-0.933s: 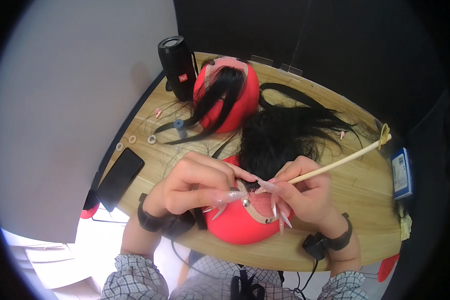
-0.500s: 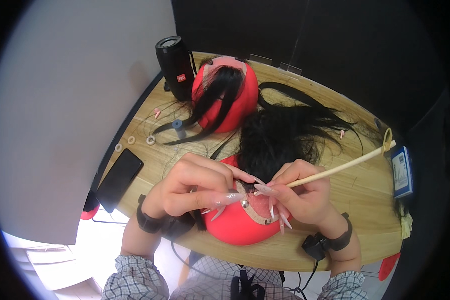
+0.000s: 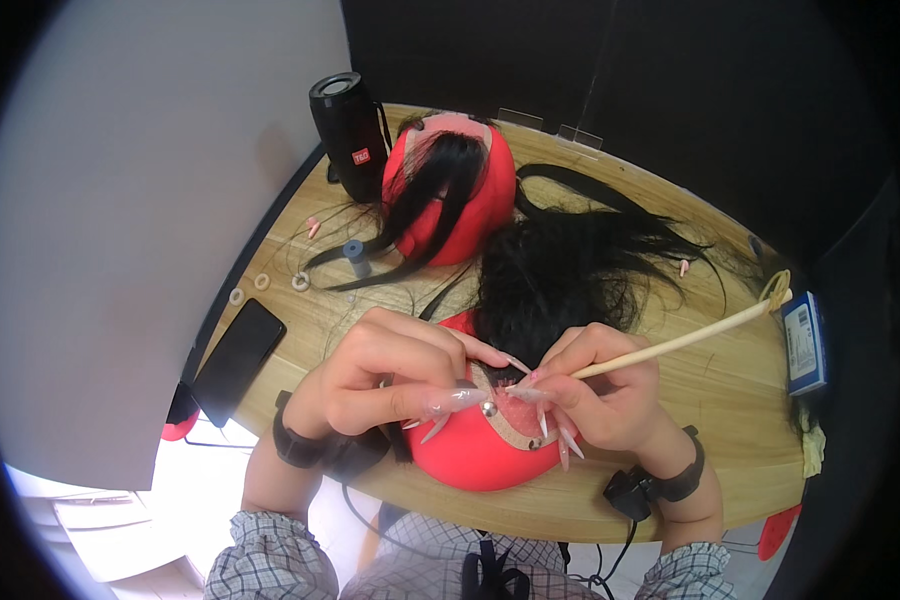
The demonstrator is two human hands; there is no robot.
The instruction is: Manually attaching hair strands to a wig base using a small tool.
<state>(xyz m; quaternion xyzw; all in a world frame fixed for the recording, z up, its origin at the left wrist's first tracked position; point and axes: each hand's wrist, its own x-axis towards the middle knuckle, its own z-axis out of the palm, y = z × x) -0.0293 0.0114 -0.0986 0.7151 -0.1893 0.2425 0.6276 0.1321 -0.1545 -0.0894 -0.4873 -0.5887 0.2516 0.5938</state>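
Note:
A red wig head [image 3: 482, 463] lies under both my hands, with a pale pink mesh wig cap [image 3: 522, 415] pinned along its beige edge. Black hair [image 3: 540, 275] spreads from the cap toward the far side. My right hand [image 3: 607, 392] grips a ventilating needle with a long pale wooden handle [image 3: 675, 342], its tip end at the mesh. My left hand [image 3: 395, 370] is closed in a pinch beside the cap's edge, a fingertip at the hairline; what it pinches is hidden. Dark strands show below that hand.
Behind stands a second red wig head [image 3: 495, 195] with black hair, next to a black cylindrical speaker [image 3: 345, 135]. At left lie a phone [image 3: 238, 358], small rings [image 3: 301, 281] and a grey spool [image 3: 356, 256]. A blue-and-white box [image 3: 804, 343] sits at the right edge.
The needle's handle has shifted slightly, its far end a little lower, and my right fingertips have turned a little at the mesh. My left hand stays nearly still.

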